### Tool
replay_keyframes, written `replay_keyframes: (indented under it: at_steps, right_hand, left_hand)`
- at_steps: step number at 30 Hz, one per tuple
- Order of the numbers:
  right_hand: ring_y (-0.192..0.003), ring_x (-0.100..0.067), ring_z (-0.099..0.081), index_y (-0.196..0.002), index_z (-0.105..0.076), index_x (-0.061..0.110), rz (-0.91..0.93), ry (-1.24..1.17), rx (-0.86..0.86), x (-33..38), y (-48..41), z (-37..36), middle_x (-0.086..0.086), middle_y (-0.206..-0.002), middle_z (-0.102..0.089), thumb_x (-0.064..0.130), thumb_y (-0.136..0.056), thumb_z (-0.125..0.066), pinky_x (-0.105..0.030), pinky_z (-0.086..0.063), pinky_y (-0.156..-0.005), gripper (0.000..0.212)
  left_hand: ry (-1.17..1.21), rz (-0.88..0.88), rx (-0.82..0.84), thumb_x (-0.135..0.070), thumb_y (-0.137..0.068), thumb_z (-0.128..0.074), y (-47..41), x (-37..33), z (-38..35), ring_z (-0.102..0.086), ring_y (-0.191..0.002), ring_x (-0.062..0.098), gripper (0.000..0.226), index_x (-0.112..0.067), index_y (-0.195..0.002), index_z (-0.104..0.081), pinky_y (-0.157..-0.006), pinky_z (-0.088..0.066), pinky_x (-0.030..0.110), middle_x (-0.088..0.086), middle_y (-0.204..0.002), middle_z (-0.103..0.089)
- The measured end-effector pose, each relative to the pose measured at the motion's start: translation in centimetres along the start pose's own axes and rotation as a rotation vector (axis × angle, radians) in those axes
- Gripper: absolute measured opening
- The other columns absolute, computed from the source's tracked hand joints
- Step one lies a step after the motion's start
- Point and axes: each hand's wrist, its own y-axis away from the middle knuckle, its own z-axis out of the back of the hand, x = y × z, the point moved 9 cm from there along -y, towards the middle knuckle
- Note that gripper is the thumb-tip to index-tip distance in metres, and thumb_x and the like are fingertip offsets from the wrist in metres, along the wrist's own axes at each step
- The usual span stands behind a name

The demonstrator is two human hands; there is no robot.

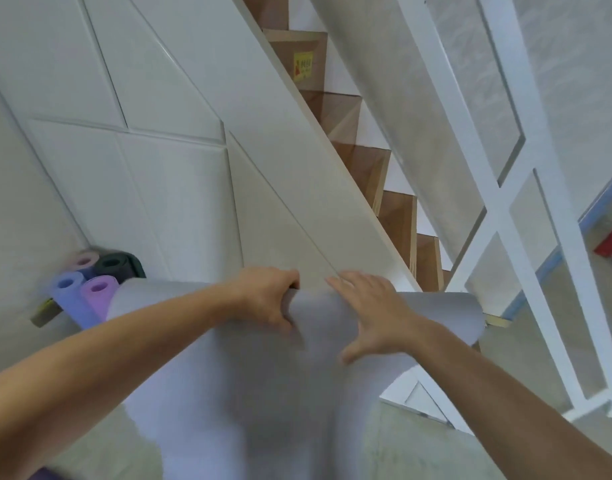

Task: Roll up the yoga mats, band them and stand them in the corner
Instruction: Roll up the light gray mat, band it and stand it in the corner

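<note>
Mat (249, 386) edge pinched by left hand (268, 296), right hand (370, 313) flat (four rolled mats (89, 289) cornered).

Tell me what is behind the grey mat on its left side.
Four rolled mats stand in the corner behind the grey mat: pink, dark green, blue, purple. Their lower ends are hidden by it and the left forearm.

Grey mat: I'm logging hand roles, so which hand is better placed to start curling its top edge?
Left hand: its grip already pinches the grey mat edge; the right hand lies flat.
</note>
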Motion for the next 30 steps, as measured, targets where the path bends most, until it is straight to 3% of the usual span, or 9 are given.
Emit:
replay_keyframes:
  at_steps: [3, 5, 10, 12, 15, 18, 22, 27, 30]
  right_hand:
    - [-0.126, -0.018, -0.051, -0.140, -0.041, 0.038, -0.085, -0.142, 0.073, -1.8, -0.6, 1.5, 0.008, -0.134, -0.056, 0.058, -0.058, -0.086, -0.037, -0.039, -0.103, 0.096]
    - [-0.102, -0.017, -0.060, -0.119, -0.051, 0.035, -0.077, -0.093, -0.065, -1.5, -0.7, 2.7, 0.011, -0.109, -0.063, 0.053, -0.061, -0.084, -0.035, -0.046, -0.079, 0.069]
    - [-0.069, -0.027, -0.057, -0.097, -0.065, 0.014, 0.129, 0.324, -0.780, 2.5, 2.2, 3.4, -0.006, -0.082, -0.061, 0.030, -0.065, -0.084, -0.036, -0.045, -0.059, 0.041]
    - [-0.068, -0.027, -0.054, -0.096, -0.063, 0.014, 0.186, 0.355, -0.930, 3.8, 3.8, 2.6, -0.007, -0.081, -0.060, 0.023, -0.074, -0.079, -0.037, -0.046, -0.060, 0.029]
    - [-0.090, -0.026, -0.060, -0.119, -0.057, 0.020, 0.149, 0.275, -0.541, 3.8, 2.4, 1.1, -0.003, -0.105, -0.060, 0.048, -0.058, -0.085, -0.037, -0.048, -0.072, 0.073]
    - [-0.131, -0.021, -0.046, -0.149, -0.034, 0.033, -0.038, -0.068, 0.044, 0.3, 1.4, -0.5, 0.006, -0.145, -0.046, 0.070, -0.050, -0.078, -0.039, -0.039, -0.105, 0.115]
    - [-0.097, -0.018, -0.062, -0.107, -0.056, 0.034, -0.162, -0.254, 0.092, -1.4, 1.5, 0.7, 0.013, -0.103, -0.065, 0.060, -0.051, -0.085, -0.036, -0.051, -0.083, 0.069]
    - [-0.071, -0.025, -0.060, -0.095, -0.063, 0.018, -0.007, 0.241, -0.604, 1.2, 2.1, 3.1, 0.001, -0.083, -0.062, 0.054, -0.047, -0.091, -0.033, -0.042, -0.059, 0.066]
    - [-0.065, -0.026, -0.056, -0.091, -0.064, 0.014, 0.072, 0.365, -0.724, 2.6, 2.7, 2.6, -0.004, -0.078, -0.057, 0.051, -0.043, -0.090, -0.034, -0.039, -0.057, 0.066]
  left_hand:
    - [-0.432, -0.301, -0.509, -0.043, -0.055, -0.082, 2.9, -3.6, 1.9, -0.060, -0.074, 0.026, 0.057, -0.017, -0.096, -0.053, -0.052, -0.037, 0.031, 0.002, -0.086, -0.061]
    - [-0.497, -0.304, -0.611, -0.046, -0.048, -0.083, 4.3, -3.7, 1.7, -0.056, -0.071, 0.026, 0.065, -0.016, -0.095, -0.051, -0.050, -0.040, 0.032, 0.004, -0.085, -0.057]
    - [-0.003, 0.081, 0.039, -0.086, -0.038, -0.067, 2.5, 1.0, 0.9, -0.046, -0.121, 0.023, 0.127, -0.029, -0.144, -0.031, -0.104, -0.041, 0.043, -0.001, -0.131, -0.046]
    - [0.286, 0.126, 0.328, -0.077, -0.034, -0.077, 2.8, 1.0, -0.8, -0.054, -0.119, 0.020, 0.117, -0.033, -0.137, -0.044, -0.106, -0.044, 0.040, -0.010, -0.127, -0.056]
    - [0.292, 0.145, 0.325, -0.058, -0.043, -0.089, 3.6, 0.7, -2.3, -0.063, -0.101, 0.020, 0.080, -0.030, -0.112, -0.059, -0.088, -0.053, 0.032, -0.010, -0.107, -0.067]
    - [-0.232, -0.068, -0.150, -0.058, -0.056, -0.083, 3.6, -1.3, -1.0, -0.065, -0.092, 0.026, 0.073, -0.025, -0.115, -0.056, -0.073, -0.048, 0.035, -0.001, -0.104, -0.066]
    - [-0.538, -0.275, -0.576, -0.054, -0.045, -0.086, 5.8, -4.1, -0.3, -0.057, -0.071, 0.026, 0.081, -0.015, -0.110, -0.060, -0.061, -0.045, 0.037, 0.004, -0.088, -0.060]
    - [-0.107, 0.054, -0.025, -0.068, -0.055, -0.078, 4.1, 0.0, -0.5, -0.057, -0.108, 0.021, 0.094, -0.031, -0.134, -0.044, -0.088, -0.046, 0.037, -0.005, -0.122, -0.054]
    - [0.294, 0.222, 0.273, -0.056, -0.056, -0.090, 4.0, 1.5, -1.9, -0.059, -0.108, 0.019, 0.081, -0.032, -0.123, -0.052, -0.092, -0.048, 0.033, -0.009, -0.117, -0.061]
